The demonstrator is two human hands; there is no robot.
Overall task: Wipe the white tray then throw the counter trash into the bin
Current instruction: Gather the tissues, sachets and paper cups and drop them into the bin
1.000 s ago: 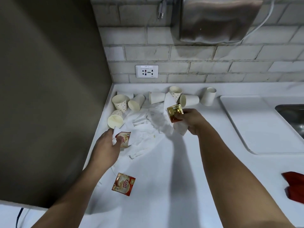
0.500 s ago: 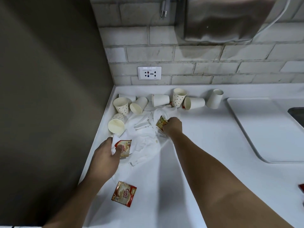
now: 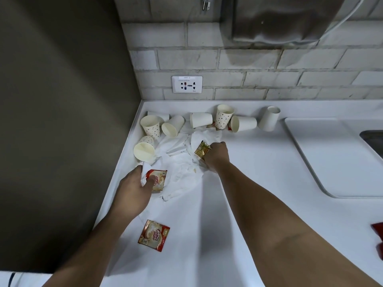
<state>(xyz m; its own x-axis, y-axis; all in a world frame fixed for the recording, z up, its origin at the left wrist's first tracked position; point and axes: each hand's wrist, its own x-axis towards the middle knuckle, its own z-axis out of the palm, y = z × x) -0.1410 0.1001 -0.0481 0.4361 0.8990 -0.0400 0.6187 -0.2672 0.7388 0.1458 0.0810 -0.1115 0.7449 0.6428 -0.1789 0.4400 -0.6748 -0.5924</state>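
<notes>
A white wall socket [image 3: 187,84] sits on the brick wall [image 3: 269,65] above and beyond the hands. A steel dispenser [image 3: 277,19] hangs higher, right of them. A sink [image 3: 373,139] edge lies far right.

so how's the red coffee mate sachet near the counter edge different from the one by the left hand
The near red-and-cream Coffee mate sachet lies alone and untouched on the bare white counter; the far red-and-cream sachet sits under the left hand, against crumpled white tissue. Both carry the same print.
</notes>
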